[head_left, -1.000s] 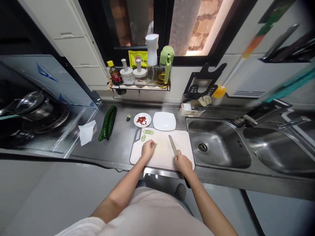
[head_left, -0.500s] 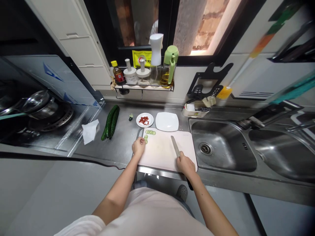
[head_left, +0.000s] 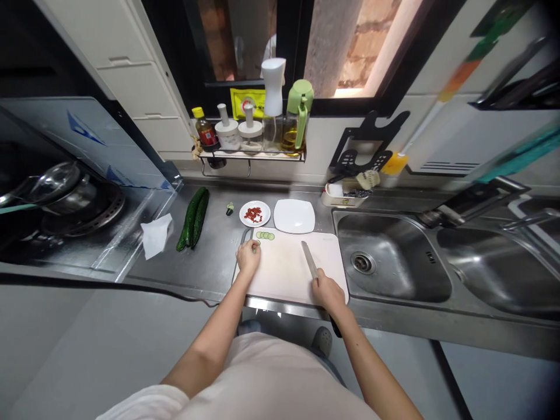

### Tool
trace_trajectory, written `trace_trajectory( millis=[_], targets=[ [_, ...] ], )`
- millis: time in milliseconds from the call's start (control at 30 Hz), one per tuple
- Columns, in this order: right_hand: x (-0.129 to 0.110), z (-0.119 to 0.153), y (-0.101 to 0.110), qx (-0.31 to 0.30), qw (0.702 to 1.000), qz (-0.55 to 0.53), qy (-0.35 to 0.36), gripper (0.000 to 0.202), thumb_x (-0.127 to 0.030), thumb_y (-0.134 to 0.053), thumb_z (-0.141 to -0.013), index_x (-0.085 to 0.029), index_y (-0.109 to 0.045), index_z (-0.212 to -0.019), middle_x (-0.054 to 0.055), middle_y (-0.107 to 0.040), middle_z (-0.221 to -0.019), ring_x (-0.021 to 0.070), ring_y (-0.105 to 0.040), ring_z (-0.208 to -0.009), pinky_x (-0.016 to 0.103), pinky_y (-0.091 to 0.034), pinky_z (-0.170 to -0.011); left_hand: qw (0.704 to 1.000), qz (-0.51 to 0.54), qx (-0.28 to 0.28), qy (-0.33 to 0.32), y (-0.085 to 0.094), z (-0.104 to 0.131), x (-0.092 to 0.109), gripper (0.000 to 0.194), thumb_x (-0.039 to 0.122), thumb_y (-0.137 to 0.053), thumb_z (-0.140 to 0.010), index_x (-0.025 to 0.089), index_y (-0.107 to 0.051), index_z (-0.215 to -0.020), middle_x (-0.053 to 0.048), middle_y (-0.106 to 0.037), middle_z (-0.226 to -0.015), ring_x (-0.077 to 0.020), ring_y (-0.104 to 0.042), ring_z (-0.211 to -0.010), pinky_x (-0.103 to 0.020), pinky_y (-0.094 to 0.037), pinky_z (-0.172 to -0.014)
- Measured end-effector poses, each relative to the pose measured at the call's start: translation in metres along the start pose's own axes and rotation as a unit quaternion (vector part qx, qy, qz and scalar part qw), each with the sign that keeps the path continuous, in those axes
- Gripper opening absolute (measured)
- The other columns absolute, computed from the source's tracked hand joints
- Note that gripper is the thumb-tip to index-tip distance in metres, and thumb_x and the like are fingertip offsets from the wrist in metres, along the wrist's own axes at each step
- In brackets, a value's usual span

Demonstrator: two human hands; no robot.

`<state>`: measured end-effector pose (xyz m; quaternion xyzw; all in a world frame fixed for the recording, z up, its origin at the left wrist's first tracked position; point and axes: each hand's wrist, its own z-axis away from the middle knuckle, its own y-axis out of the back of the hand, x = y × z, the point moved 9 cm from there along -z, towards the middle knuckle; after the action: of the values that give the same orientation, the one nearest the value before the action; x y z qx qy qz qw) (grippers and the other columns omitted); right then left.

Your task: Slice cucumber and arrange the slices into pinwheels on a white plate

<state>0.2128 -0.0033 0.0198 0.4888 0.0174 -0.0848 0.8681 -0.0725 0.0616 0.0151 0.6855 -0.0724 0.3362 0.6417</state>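
My left hand (head_left: 248, 257) is over the left side of the white cutting board (head_left: 286, 277), its fingers pinched round some cucumber slices that they mostly cover. Just beyond the fingertips lies a short row of overlapping cucumber slices (head_left: 265, 235), near the board's far left corner. My right hand (head_left: 328, 289) grips a knife (head_left: 309, 259) by its handle, the blade pointing away from me above the right half of the board. Behind the board are a white plate (head_left: 294, 216) and a small round dish (head_left: 266, 214) holding chopped red pieces.
Whole cucumbers (head_left: 193, 219) lie on the steel counter to the left, near a white paper towel (head_left: 156, 235). Small cucumber trimmings (head_left: 230, 208) sit behind the board. A double sink (head_left: 396, 262) is on the right, a pot (head_left: 72, 192) on the stove far left. A seasoning rack (head_left: 251, 155) hangs behind.
My left hand has closed over the small group of cucumber slices at the board's left, which now barely show. My right hand and the knife have hardly moved; the view has shifted slightly.
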Motion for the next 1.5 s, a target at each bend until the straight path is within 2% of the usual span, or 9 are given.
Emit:
trace_trajectory(
  millis=[200,333,533,733,933,1133,1200,1367,1500],
  targets=[
    [-0.001,0.001,0.001,0.007,1.0,0.0,0.0,0.033,-0.024,-0.027,-0.091,-0.018,-0.046,-0.117,0.014,-0.067,-0.098,0.0239,-0.064,-0.093,0.031,-0.039,-0.071,0.997,-0.03,-0.041,-0.057,-0.021,-0.017,0.041,0.03,0.025,-0.054,-0.082,0.026,-0.063,-0.11,-0.008,-0.062,-0.11,-0.0268,-0.051,-0.107,-0.038,-0.036,-0.091],
    [0.0,0.001,0.0,0.011,1.0,-0.003,0.001,0.033,-0.024,-0.027,-0.091,-0.018,-0.046,-0.116,0.014,-0.067,-0.098,0.0245,-0.064,-0.094,0.032,-0.04,-0.071,0.993,-0.065,-0.064,-0.081,-0.033,-0.026,0.056,0.033,0.026,-0.052,-0.084,0.025,-0.061,-0.116,-0.013,-0.058,-0.112,-0.0296,-0.047,-0.111,-0.042,-0.033,-0.094],
    [0.0,0.0,-0.001,0.013,1.0,-0.002,0.001,0.031,-0.024,-0.028,-0.09,-0.019,-0.046,-0.114,0.014,-0.068,-0.097,0.0246,-0.064,-0.092,0.032,-0.04,-0.069,0.987,-0.099,-0.065,-0.108,-0.037,-0.032,0.061,0.024,0.025,-0.049,-0.086,0.024,-0.064,-0.106,-0.012,-0.057,-0.111,-0.0281,-0.046,-0.11,-0.041,-0.032,-0.095],
    [0.0,0.001,0.0,0.012,1.0,-0.005,-0.002,0.03,-0.023,-0.029,-0.09,-0.019,-0.046,-0.115,0.014,-0.068,-0.097,0.024,-0.064,-0.093,0.031,-0.039,-0.07,0.99,-0.063,-0.071,-0.1,-0.035,-0.033,0.062,0.016,0.021,-0.05,-0.086,0.021,-0.063,-0.097,-0.009,-0.063,-0.103,-0.0234,-0.051,-0.104,-0.036,-0.034,-0.091],
    [0.0,0.001,0.001,-0.002,1.0,-0.01,-0.006,0.031,-0.022,-0.031,-0.089,-0.018,-0.046,-0.116,0.013,-0.067,-0.098,0.0241,-0.064,-0.094,0.031,-0.04,-0.071,0.987,0.037,-0.149,-0.036,-0.045,-0.022,0.052,0.014,0.022,-0.058,-0.08,0.023,-0.064,-0.092,0.0,-0.067,-0.085,-0.015,-0.059,-0.081,-0.026,-0.04,-0.075],
    [0.0,0.001,0.0,0.006,1.0,-0.009,-0.004,0.031,-0.023,-0.031,-0.09,-0.019,-0.045,-0.117,0.013,-0.067,-0.099,0.0232,-0.063,-0.095,0.031,-0.039,-0.073,0.965,0.07,-0.242,-0.077,-0.061,0.006,0.056,0.016,0.018,-0.062,-0.073,0.02,-0.066,-0.089,0.001,-0.067,-0.075,-0.0115,-0.059,-0.07,-0.021,-0.04,-0.065],
    [0.0,0.001,0.0,0.007,1.0,-0.009,-0.004,0.032,-0.023,-0.03,-0.091,-0.019,-0.045,-0.118,0.013,-0.067,-0.099,0.0234,-0.063,-0.095,0.031,-0.039,-0.073,0.964,0.049,-0.239,-0.103,-0.061,0.011,0.058,0.016,0.018,-0.061,-0.074,0.02,-0.067,-0.088,0.001,-0.068,-0.076,-0.0125,-0.06,-0.072,-0.022,-0.04,-0.066],
    [-0.001,0.002,0.0,0.012,1.0,-0.007,0.0,0.032,-0.024,-0.029,-0.091,-0.019,-0.045,-0.118,0.013,-0.067,-0.099,0.0228,-0.063,-0.094,0.031,-0.039,-0.073,0.966,-0.025,-0.187,-0.177,-0.054,0.013,0.069,0.014,0.02,-0.057,-0.079,0.021,-0.067,-0.09,-0.003,-0.069,-0.084,-0.0171,-0.06,-0.085,-0.027,-0.041,-0.076],
    [-0.001,0.003,0.0,0.019,1.0,-0.002,0.002,0.032,-0.023,-0.028,-0.091,-0.018,-0.045,-0.118,0.013,-0.067,-0.098,0.0232,-0.064,-0.093,0.031,-0.039,-0.072,0.966,-0.062,-0.157,-0.193,-0.05,0.013,0.069,0.016,0.02,-0.054,-0.082,0.022,-0.066,-0.094,-0.004,-0.068,-0.091,-0.0191,-0.058,-0.093,-0.03,-0.038,-0.083]
  ],
)
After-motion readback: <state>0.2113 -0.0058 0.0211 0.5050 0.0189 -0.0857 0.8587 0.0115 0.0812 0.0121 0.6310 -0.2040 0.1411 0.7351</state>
